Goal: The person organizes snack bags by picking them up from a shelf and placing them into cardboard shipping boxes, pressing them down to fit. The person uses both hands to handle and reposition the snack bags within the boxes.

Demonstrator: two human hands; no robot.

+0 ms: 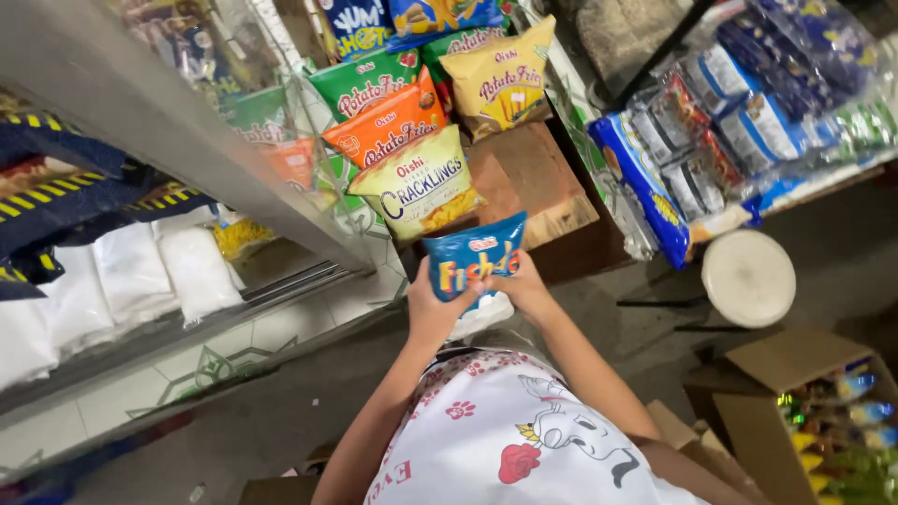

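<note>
Both my hands hold a small blue snack bag (475, 256) with yellow lettering, in front of my chest. My left hand (433, 307) grips its left lower edge, my right hand (524, 285) its right side. Just beyond it lies a row of snack bags on a wooden shelf (538, 178): a pale yellow-green bag (423, 183) nearest, then an orange one (388, 122), a green one (367, 82) and a yellow one (500, 79).
A glass display case (187, 140) with white packets (131, 276) stands at the left. Packs of wrapped goods (739, 122) hang at the right. A white round lid (748, 278) and an open cardboard box (814, 411) of snacks sit on the floor.
</note>
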